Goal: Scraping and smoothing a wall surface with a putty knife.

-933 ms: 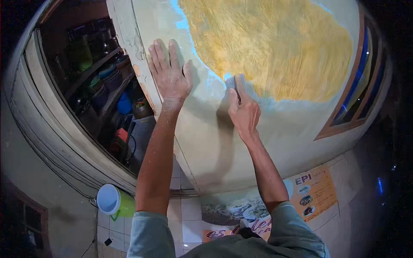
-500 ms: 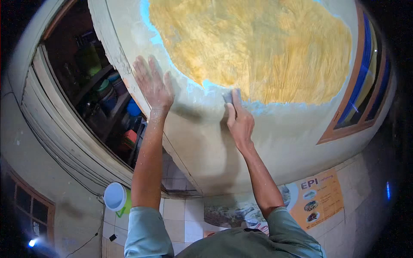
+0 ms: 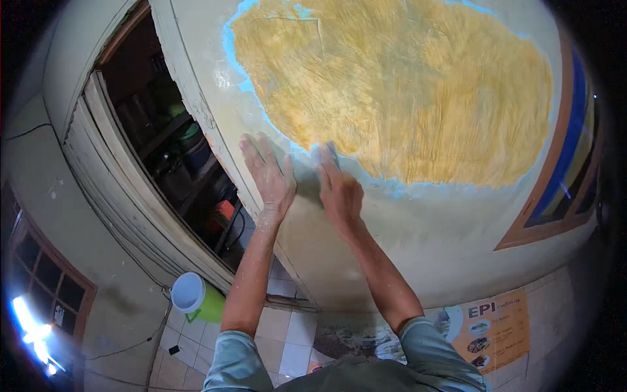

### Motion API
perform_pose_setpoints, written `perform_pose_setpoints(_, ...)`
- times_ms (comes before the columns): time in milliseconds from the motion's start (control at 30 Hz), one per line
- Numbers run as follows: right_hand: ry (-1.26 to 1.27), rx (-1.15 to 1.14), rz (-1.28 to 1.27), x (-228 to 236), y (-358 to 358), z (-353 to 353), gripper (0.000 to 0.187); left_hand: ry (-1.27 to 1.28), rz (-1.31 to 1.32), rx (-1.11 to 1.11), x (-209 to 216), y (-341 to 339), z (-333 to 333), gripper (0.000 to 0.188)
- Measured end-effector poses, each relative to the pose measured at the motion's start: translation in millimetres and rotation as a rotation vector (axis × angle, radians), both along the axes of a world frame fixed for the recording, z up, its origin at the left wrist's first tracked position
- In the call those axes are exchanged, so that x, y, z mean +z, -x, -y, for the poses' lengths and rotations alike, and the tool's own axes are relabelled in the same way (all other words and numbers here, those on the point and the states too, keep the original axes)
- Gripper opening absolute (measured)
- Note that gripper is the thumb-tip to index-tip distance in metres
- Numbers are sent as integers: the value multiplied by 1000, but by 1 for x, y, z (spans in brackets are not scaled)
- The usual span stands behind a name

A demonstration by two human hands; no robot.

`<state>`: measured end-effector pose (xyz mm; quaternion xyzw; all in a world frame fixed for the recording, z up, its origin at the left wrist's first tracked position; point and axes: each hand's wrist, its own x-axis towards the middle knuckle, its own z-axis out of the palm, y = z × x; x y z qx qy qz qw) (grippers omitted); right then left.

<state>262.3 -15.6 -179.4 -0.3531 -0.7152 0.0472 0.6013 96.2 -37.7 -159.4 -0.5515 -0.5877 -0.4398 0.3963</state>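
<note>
My left hand (image 3: 271, 179) lies flat on the pale wall (image 3: 418, 242), fingers spread, near the rough edge beside the doorway. My right hand (image 3: 341, 196) is closed, with its fingertips pressing a small flat grey-blue piece (image 3: 324, 155) against the wall. Motion blurs that piece, so its exact kind is unclear. It sits at the lower left border of a large yellow-brown bare patch (image 3: 392, 98) in the paint. A ragged light-blue rim (image 3: 230, 42) edges the patch. Pale dust specks cover my left hand and forearm.
At the left, an open doorway (image 3: 157, 124) shows shelves with dark clutter. A light-green bucket (image 3: 210, 304) stands on the tiled floor below. An orange printed banner (image 3: 499, 333) lies along the wall's foot. A wood-framed window (image 3: 555, 189) is at the right.
My right hand has moved left along the patch's lower border with the grey-blue piece. The view has shifted; my left hand stays flat on the wall, and the two hands are closer together.
</note>
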Motion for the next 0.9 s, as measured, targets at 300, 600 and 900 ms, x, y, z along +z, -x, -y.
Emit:
perform_pose_setpoints(300,-142,276,-329,-54,15,-7,53,292,797,-450,-114,-80,57,55)
perform_pose_setpoints(600,241,388,-261,-37,9,11,59,137,1284,-880,-93,-110,41,64)
perform_pose_setpoints(900,430,146,434,6,-44,18,61,279,1234,-850,-138,-86,29,41)
